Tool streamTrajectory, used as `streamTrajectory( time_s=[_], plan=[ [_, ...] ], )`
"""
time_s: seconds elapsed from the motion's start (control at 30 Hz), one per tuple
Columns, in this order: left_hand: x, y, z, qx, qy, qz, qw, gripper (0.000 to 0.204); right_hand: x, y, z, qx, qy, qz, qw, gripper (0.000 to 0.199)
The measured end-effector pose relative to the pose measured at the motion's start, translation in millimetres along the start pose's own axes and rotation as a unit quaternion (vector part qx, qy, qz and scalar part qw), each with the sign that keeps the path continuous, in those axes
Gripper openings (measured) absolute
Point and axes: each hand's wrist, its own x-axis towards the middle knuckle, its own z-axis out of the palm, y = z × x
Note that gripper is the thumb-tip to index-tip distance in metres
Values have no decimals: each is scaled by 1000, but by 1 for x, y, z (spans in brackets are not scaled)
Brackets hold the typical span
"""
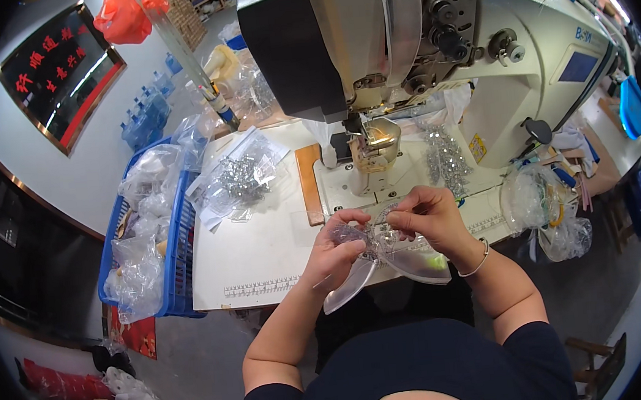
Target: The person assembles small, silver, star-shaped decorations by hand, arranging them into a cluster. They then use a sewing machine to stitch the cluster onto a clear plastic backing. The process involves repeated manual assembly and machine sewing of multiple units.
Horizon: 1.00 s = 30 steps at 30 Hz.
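Observation:
At the table's front edge, my left hand [333, 254] is closed on a clear, shiny plastic piece [419, 266], thumb against fingers. Two rounded, pale-edged lobes of it hang below my hands, over the edge. My right hand [433, 224] pinches at its sparkling middle, fingertips together; whatever small part lies between them is too fine to make out. Just beyond stands the sewing machine [536, 51], its needle area [365, 139] above the white table [245, 256]. A heap of shiny silvery pieces [446, 158] lies to the right of the needle.
Left on the table, an opened plastic bag [241, 180] holds silvery pieces. A brown strip [309, 186] lies beside the machine bed. A blue basket [180, 246] full of clear bags stands against the table's left side. Bulging clear bags [538, 207] sit at the right edge.

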Motion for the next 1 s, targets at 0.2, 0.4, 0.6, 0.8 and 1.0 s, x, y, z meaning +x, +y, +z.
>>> streamTrajectory(
  time_s=[0.2,0.4,0.6,0.8,1.0],
  plan=[
    [7,4,-7,101,-26,43,994,28,0,3,1,-15,11,0,1000,11],
    [10,-2,-8,31,-50,36,998,21,-3,6,4,-93,33,-68,993,11],
    [9,-12,-13,63,-32,54,996,21,-6,9,5,-164,69,-117,977,11],
    [6,-14,-9,21,-49,43,998,21,-8,19,5,-196,83,-132,968,12],
    [4,-14,-1,57,-32,68,996,24,-11,17,5,-146,65,-122,980,11]
  ],
)
